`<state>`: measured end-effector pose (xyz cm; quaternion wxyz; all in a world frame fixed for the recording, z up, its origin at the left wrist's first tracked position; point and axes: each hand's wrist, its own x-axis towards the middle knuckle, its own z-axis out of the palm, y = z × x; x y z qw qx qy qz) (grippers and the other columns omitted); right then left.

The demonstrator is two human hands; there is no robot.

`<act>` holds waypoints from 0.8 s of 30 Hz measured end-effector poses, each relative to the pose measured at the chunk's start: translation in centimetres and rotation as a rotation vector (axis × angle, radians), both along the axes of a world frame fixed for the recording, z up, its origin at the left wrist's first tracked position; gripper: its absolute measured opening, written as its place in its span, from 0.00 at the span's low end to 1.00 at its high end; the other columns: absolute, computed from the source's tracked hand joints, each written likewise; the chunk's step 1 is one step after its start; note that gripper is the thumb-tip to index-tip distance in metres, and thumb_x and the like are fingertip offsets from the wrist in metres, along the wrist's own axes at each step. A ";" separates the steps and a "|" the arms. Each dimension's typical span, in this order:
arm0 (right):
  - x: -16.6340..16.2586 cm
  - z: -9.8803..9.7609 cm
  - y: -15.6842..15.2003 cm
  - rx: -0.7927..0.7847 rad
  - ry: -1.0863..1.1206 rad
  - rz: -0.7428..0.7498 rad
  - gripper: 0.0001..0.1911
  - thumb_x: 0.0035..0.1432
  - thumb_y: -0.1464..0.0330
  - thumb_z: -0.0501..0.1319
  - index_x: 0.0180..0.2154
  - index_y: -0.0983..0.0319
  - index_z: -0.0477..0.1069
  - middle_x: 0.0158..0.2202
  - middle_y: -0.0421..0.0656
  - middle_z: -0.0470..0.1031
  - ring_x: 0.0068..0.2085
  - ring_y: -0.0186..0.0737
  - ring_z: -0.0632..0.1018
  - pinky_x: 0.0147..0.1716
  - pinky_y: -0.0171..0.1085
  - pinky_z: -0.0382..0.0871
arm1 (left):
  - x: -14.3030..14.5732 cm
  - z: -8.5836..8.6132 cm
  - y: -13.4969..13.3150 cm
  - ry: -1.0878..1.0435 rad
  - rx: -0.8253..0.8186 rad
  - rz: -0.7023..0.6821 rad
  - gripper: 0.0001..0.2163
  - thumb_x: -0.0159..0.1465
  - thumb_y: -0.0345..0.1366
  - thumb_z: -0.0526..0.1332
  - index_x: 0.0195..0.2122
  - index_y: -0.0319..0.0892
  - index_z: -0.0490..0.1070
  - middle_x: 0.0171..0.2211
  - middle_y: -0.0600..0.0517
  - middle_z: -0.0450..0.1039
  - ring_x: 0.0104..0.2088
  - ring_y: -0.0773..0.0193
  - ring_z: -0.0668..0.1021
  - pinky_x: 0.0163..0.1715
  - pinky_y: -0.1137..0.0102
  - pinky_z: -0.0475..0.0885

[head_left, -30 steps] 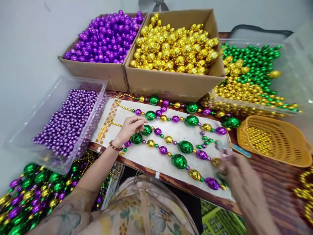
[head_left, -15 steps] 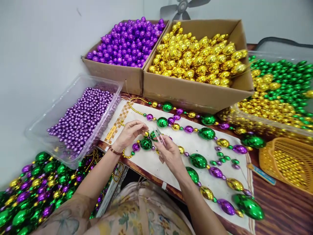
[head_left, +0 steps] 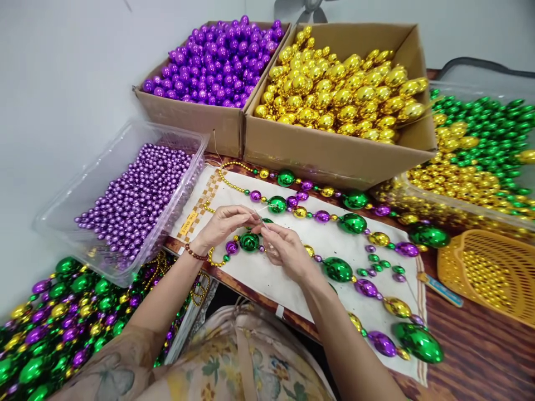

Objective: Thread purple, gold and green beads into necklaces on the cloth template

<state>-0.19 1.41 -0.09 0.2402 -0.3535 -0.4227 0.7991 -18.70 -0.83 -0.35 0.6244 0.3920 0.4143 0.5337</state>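
My left hand [head_left: 229, 225], a beaded bracelet at its wrist, is closed in a pinch on a thin pale string [head_left: 267, 209], whose end sticks out to the right. My right hand [head_left: 288, 252] meets its fingertips and is closed around small scissors [head_left: 264, 224], mostly hidden by the fingers. Just beneath the hands lies a bead necklace with a large green bead [head_left: 249, 241] and a purple bead [head_left: 232, 247]. Its strand runs right under my right hand to bigger green, purple and gold oval beads [head_left: 337, 269] on a white cloth [head_left: 267, 278].
Behind stand cardboard boxes of purple beads [head_left: 217, 67] and gold beads [head_left: 334, 89]. A clear tub [head_left: 54, 206] of small purple beads is at left, above heaped necklaces [head_left: 75, 312]. At right are a tub of green and gold beads [head_left: 489, 128], an orange basket [head_left: 455, 250] and a blue-handled tool [head_left: 443, 291].
My right hand has moved in against my left fingertips, and the scissors, whose blades showed apart before, are now mostly covered. The view has shifted slightly.
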 end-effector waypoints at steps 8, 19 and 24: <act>2.7 0.1 -0.2 0.074 -0.063 -0.178 0.23 0.54 0.49 0.67 0.38 0.61 0.73 0.21 0.31 0.49 0.19 0.26 0.48 0.17 0.29 0.41 | -0.1 -0.5 0.3 0.088 -0.043 0.039 0.11 0.60 0.43 0.69 0.33 0.40 0.80 0.32 0.48 0.78 0.32 0.66 0.78 0.33 0.70 0.73; 30.2 -6.0 -9.2 0.224 -1.506 -0.915 0.26 0.61 0.50 0.54 0.46 0.65 0.72 0.36 0.50 0.74 0.37 0.49 0.74 0.39 0.46 0.66 | 3.9 0.8 0.9 0.621 0.247 0.109 0.07 0.65 0.40 0.64 0.34 0.46 0.80 0.31 0.51 0.75 0.33 0.62 0.74 0.33 0.67 0.68; 32.4 -8.0 -10.2 -0.004 -1.823 -0.657 0.27 0.67 0.54 0.50 0.57 0.63 0.70 0.46 0.59 0.76 0.44 0.59 0.77 0.41 0.50 0.66 | 5.7 0.9 1.5 0.493 0.103 0.075 0.09 0.63 0.42 0.66 0.33 0.43 0.80 0.28 0.53 0.72 0.26 0.69 0.70 0.24 0.72 0.63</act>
